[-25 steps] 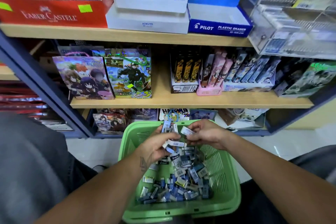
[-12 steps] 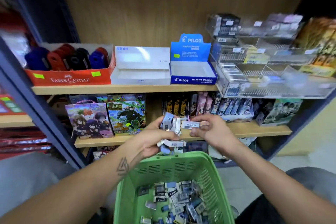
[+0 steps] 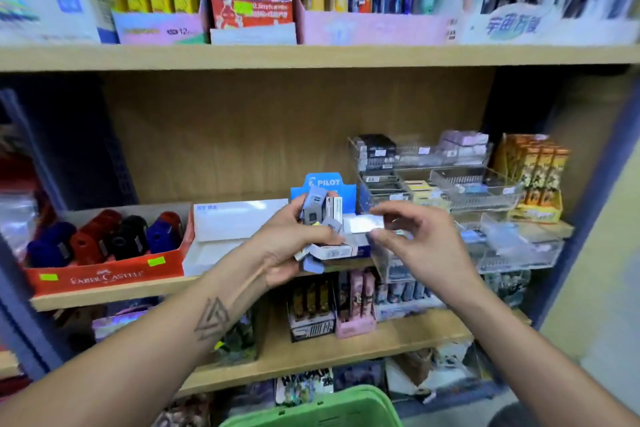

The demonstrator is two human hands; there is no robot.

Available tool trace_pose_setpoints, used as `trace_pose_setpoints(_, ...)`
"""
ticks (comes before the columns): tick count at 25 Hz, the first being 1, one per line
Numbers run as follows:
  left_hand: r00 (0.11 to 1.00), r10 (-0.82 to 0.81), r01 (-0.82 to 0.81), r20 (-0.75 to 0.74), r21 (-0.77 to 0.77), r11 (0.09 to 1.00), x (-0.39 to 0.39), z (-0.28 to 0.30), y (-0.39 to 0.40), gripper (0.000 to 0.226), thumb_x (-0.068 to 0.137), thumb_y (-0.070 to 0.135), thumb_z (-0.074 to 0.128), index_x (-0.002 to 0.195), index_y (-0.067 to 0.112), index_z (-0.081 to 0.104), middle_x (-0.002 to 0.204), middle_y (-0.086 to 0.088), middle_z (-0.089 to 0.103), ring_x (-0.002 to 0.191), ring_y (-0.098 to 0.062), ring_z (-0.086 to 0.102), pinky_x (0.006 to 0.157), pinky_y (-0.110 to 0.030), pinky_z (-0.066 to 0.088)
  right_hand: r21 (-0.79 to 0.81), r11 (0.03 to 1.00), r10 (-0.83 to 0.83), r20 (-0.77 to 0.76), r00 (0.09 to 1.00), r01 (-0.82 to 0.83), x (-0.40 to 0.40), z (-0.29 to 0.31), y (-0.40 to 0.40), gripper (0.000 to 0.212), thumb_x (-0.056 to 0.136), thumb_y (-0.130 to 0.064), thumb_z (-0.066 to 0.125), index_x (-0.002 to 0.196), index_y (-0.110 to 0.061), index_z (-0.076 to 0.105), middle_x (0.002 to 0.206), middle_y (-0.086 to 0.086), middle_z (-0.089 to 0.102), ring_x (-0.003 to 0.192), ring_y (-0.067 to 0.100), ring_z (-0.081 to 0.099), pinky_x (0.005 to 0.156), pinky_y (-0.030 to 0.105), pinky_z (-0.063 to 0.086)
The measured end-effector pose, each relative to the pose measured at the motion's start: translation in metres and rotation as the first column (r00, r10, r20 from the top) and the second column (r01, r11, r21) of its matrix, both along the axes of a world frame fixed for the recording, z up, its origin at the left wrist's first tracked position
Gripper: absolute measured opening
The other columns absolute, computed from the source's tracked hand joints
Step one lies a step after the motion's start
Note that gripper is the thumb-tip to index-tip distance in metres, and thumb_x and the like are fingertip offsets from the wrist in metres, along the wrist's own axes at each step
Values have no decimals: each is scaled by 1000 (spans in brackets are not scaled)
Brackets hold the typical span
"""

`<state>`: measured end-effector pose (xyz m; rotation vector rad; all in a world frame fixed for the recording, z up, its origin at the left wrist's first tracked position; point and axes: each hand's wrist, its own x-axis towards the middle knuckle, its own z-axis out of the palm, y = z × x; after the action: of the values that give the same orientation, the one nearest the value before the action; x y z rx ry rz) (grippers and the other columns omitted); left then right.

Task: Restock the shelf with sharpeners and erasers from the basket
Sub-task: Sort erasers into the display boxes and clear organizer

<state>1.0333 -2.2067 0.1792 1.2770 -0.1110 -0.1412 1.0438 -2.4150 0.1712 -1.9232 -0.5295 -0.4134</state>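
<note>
My left hand [image 3: 291, 246] grips a bunch of small boxed erasers [image 3: 323, 218], raised in front of the middle shelf. My right hand [image 3: 415, 243] pinches one white eraser [image 3: 363, 225] right beside that bunch. Both hands hover before the blue Pilot eraser display box [image 3: 323, 184], most of which they hide. Left of it sits a white open box [image 3: 228, 229]. A red Faber-Castell tray [image 3: 104, 274] at the left holds several blue, red and black sharpeners [image 3: 104, 236]. Only the rim of the green basket [image 3: 325, 409] shows at the bottom.
Clear acrylic bins [image 3: 467, 191] with small stock stand right of the Pilot box. The wooden shelf [image 3: 311, 57] above carries pen and pencil boxes. The lower shelf [image 3: 346, 350] holds card packs and boxes. A dark blue upright [image 3: 588, 218] frames the right side.
Both hands have lifted with the erasers from the basket up to the middle shelf. The view has tilted upward, so the basket has dropped to the bottom edge.
</note>
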Motion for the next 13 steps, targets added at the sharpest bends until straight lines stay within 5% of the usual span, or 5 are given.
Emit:
trace_pose_setpoints(4, 999, -23, 21, 38, 59, 998, 42, 37, -39, 60, 72, -26, 63, 121, 9, 60, 96, -18, 64, 68, -29, 64, 49, -32, 52, 3, 996, -89, 45, 995, 89, 35, 18, -41, 29, 78, -3, 80, 103, -18, 75, 102, -7, 71, 90, 8, 69, 85, 18, 55)
trace_pose_setpoints(8, 998, -29, 24, 57, 77, 997, 82, 56, -89, 58, 68, -25, 68, 112, 13, 65, 99, -18, 68, 78, -33, 67, 75, -56, 55, -108, 970, -220, -6, 975, 218, 66, 25, -92, 28, 79, -5, 80, 101, -22, 74, 97, -8, 71, 86, 2, 67, 86, 20, 55)
trace_pose_setpoints(11, 997, -54, 50, 58, 69, 996, 100, 58, -132, 55, 69, -23, 69, 110, 14, 62, 87, -15, 65, 67, -29, 63, 50, -35, 52, -209, 914, -358, -15, 934, 347, 84, 27, -136, 24, 78, -8, 81, 99, -17, 75, 91, -6, 72, 83, 7, 68, 86, 27, 56)
trace_pose_setpoints(13, 996, -74, 70, 52, 74, 995, 105, 51, -157, 57, 68, -22, 71, 110, 16, 63, 87, -13, 65, 69, -29, 61, 47, -31, 50, -277, 868, -427, 4, 904, 412, 89, 28, -163, 20, 78, -8, 81, 96, -14, 75, 88, -3, 72, 79, 8, 67, 77, 9, 49)
